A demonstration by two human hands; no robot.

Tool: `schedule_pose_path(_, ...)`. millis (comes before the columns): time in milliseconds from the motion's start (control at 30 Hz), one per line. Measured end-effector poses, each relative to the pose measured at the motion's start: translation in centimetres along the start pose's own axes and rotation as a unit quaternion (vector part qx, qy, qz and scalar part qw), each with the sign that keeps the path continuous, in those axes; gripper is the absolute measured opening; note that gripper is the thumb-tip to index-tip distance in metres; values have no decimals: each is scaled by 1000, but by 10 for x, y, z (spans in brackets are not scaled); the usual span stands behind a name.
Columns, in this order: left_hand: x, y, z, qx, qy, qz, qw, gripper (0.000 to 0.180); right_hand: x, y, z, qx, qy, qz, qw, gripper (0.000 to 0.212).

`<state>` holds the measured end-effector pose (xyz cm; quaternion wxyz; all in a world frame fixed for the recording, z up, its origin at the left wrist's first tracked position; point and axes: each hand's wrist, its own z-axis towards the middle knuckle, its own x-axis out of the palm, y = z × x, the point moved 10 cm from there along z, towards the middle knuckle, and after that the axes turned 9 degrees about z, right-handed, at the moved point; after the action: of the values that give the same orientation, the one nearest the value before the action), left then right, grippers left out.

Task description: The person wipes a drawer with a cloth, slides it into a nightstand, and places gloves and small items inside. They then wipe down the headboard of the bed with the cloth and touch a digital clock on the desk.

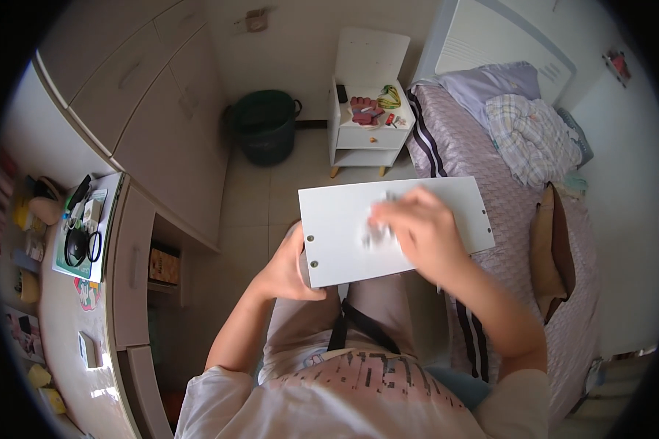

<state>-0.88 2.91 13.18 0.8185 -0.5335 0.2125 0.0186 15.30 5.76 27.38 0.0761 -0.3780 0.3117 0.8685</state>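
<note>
A white rectangular panel [344, 260] lies level in front of my body, above my lap. Two round metal fittings show near its left end, and two small dark holes near its right end. My left hand [284, 269] is wrapped round the left end, its fingers partly hidden beneath. Over the middle of the panel, my right hand [426, 228] is closed in a pinch and smeared by motion. At its fingertips is a small grey-and-white blurred thing [370, 235], whose kind I cannot make out.
A white nightstand [370, 137] holding reddish gloves [366, 110] stands ahead, next to a dark green bucket [265, 135]. The bed [454, 146] is on the right, with an open tan bag [553, 256] on it. A cluttered desk [106, 329] runs along the left.
</note>
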Motion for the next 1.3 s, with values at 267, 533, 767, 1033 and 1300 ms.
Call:
schedule_pose_path(267, -5, 1, -3, -18, -37, -6, 999, 111, -8, -6, -2, 7, -26, 25, 999, 23)
schedule_pose_path(533, 1, -8, -2, 4, -22, -5, 1000, 109, -28, -11, -34, 1, -18, 28, 999, 28)
schedule_pose_path(767, 5, -17, -19, -31, 17, 67, 997, 127, -36, -50, 3, -4, -88, -8, 996, 24)
schedule_pose_path(1033, -9, -186, 18, 71, -122, 296, 945, 122, -49, -32, -18, -17, -146, -42, 988, 25)
schedule_pose_path(1300, 17, -107, 97, -29, -44, 557, 829, 33, -50, -34, -34, -14, -133, -31, 991, 23)
